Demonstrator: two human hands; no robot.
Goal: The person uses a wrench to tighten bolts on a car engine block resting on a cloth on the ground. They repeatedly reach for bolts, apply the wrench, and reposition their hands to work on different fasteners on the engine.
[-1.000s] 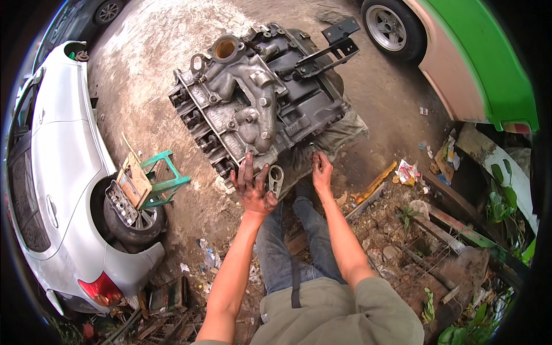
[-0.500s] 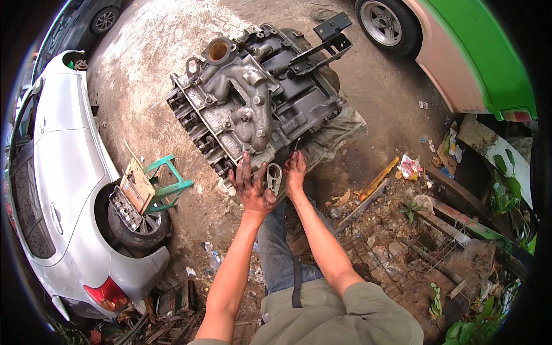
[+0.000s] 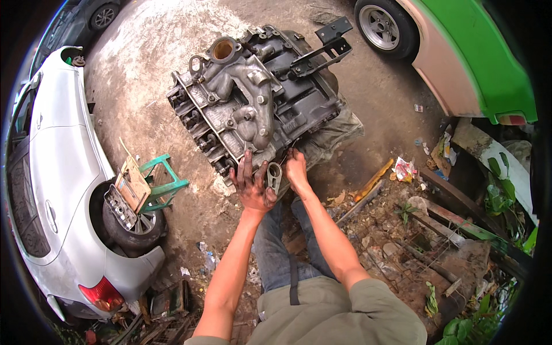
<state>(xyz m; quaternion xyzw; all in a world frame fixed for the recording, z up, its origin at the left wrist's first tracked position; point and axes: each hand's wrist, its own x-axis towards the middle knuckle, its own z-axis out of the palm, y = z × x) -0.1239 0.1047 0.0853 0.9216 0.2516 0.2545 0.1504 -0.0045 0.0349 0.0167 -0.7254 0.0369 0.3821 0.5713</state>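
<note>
A greasy car engine [image 3: 307, 109] rests in front of me, with a cast-metal intake manifold [image 3: 263, 112] on top of it. My left hand [image 3: 252, 188], its fingertips blackened, lies spread against the engine's near end. Beside its thumb, a metal bracket with an oval opening [image 3: 275, 172] sticks out toward me. Just right of that bracket, my right hand [image 3: 296, 171] is closed at the engine's lower near edge. Its fingers are curled together, and whatever they pinch is too small and hidden to make out.
Crumpled grey sheeting [image 3: 336, 138] lies under the engine's right side. At left are a green plastic stool [image 3: 164, 184] with a wooden board [image 3: 132, 183], and a silver car [image 3: 69, 161]. A green van [image 3: 477, 57] stands upper right; planks and rubbish [image 3: 402, 241] litter the right.
My right hand has turned, its knuckles now more on top and its fingers curled in tighter at the engine's edge. My left hand stays in place. The view has shifted slightly.
</note>
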